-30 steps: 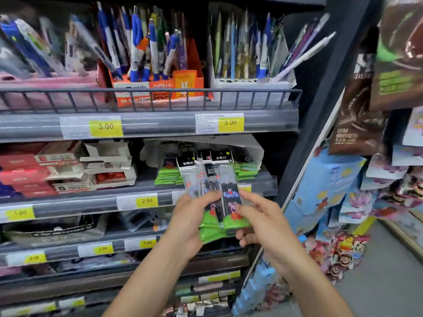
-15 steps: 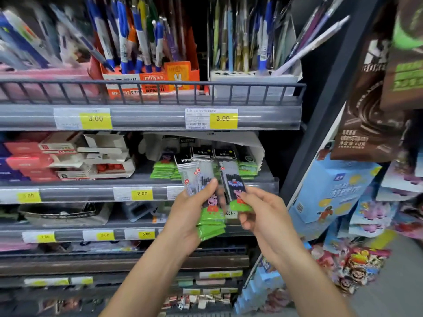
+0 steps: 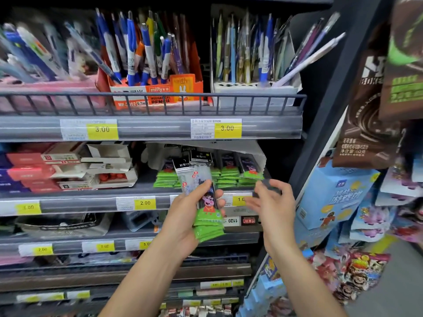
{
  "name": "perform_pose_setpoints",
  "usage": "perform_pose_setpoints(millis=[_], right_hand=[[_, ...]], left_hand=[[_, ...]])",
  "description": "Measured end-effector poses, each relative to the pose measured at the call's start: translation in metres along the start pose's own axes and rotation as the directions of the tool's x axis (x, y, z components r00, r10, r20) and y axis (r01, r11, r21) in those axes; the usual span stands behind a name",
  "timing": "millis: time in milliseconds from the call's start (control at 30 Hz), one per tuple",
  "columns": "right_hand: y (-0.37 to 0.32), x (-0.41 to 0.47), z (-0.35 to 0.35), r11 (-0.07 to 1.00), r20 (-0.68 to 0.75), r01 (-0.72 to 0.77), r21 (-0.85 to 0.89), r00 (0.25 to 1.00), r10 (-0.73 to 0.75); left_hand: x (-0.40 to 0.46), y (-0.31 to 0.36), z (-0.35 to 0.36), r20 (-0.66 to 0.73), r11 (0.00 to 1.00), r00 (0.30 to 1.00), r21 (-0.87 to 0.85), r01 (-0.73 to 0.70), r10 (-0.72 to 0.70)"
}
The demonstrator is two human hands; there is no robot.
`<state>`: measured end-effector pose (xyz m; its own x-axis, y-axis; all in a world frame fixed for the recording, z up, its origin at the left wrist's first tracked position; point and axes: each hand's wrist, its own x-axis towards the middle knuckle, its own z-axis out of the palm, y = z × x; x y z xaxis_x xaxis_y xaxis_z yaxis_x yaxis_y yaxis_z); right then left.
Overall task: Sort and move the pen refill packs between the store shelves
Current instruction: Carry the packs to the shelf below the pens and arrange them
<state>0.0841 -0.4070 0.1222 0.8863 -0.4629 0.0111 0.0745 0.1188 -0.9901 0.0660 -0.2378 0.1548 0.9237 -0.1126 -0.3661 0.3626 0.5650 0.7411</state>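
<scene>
Left hand: we find the left hand (image 3: 183, 216) clamped on a fanned bundle of packs (image 3: 204, 202), thumb across the front, held in front of the shelf (image 3: 160, 197) edge.
Right hand: half a second ago the right hand (image 3: 272, 202) pinched one pack at the bundle; now it is apart from the bundle, at the right end of the shelf, beside the 1.00 tag (image 3: 240, 199). Motion blur hides its fingers; something dark shows at the fingertips, and we cannot tell whether it holds a pack.
Stock: matching green-footed packs stand in the white box (image 3: 258, 156) on that shelf, just above and behind both hands.
Change: one pack appears to have left the bundle, and the bundle sits higher against the shelf than a second ago.
Meaning: we judge the sorting mid-way, one pack being dealt toward the box, the rest waiting in the left hand.
Risk: the fanned packs could slip from a one-handed hold.
</scene>
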Motion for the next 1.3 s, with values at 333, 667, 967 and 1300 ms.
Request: perform_pose_setpoints(millis=[333, 667, 967, 1300], right_hand=[[0.006, 0.042, 0.005, 0.132, 0.456, 0.765, -0.630, 0.502, -0.734], [-0.009, 0.035, 0.011, 0.238, 0.390, 0.655, -0.718, 0.660, -0.642], [-0.003, -0.049, 0.021, 0.966, 0.461, 0.133, -0.223, 0.887, -0.015], [-0.013, -0.038, 0.010, 0.989, 0.422, -0.144, 0.040, 0.900, 0.114]], left_hand=[[-0.001, 0.006, -0.001, 0.096, 0.993, 0.994, -0.094, 0.066, -0.057], [-0.005, 0.012, -0.011, 0.138, 0.996, 0.990, -0.087, 0.035, -0.023], [-0.003, 0.008, -0.014, 0.125, 0.998, 0.992, 0.062, -0.020, 0.013], [0.003, 0.001, -0.006, 0.070, 0.999, 0.997, 0.048, -0.018, 0.014]])
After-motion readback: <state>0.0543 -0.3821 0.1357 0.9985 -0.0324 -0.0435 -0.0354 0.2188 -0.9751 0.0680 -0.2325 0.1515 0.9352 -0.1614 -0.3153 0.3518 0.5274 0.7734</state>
